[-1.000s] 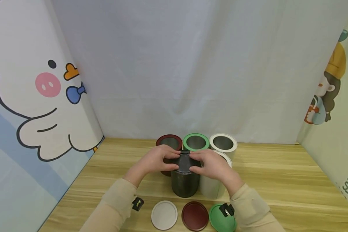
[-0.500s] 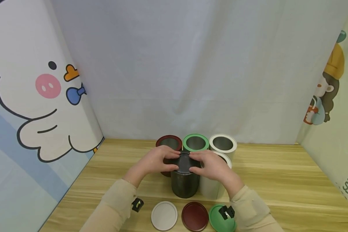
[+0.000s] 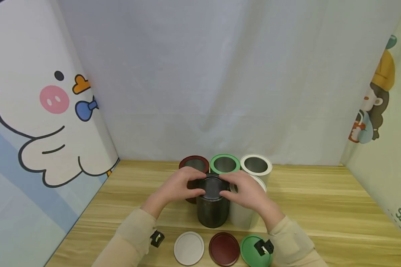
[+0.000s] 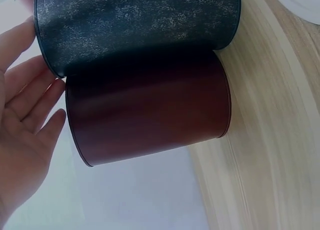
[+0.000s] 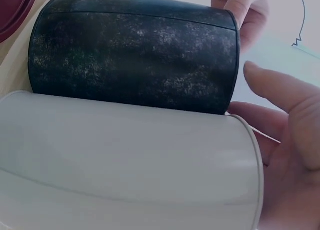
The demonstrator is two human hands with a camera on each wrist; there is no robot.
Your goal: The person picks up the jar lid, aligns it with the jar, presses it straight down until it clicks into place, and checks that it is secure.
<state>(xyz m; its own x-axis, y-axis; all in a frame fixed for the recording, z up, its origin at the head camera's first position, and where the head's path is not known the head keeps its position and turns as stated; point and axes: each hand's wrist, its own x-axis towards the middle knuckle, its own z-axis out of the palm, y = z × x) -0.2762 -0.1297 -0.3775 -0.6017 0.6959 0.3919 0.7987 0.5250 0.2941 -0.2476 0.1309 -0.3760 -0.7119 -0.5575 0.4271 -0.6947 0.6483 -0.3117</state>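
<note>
A black can (image 3: 212, 213) stands upright with a black lid (image 3: 212, 187) on its top. My left hand (image 3: 178, 184) rests its thumb and fingertips at the lid's left edge, fingers fairly straight. Across from it, my right hand (image 3: 246, 189) spreads thumb and fingers at the right edge. In the right wrist view its thumb (image 5: 280, 87) is apart from the can's rim. A dark red can (image 4: 150, 112) is close behind the black one on the left. A white can (image 3: 242, 215) stands beside the black can, partly hidden by my right hand.
Behind are a green-rimmed can (image 3: 225, 157) and another white can (image 3: 256, 157), both with uncovered tops. Along the front of the wooden table (image 3: 320, 207) lie a white lid (image 3: 189, 248), a dark red lid (image 3: 224, 249) and a green lid (image 3: 250, 250). A pale curtain (image 3: 204, 74) hangs behind.
My right hand has shifted slightly to the right, its fingertips easing off the black lid. My left hand has barely moved. The cans and the lids have stayed where they were.
</note>
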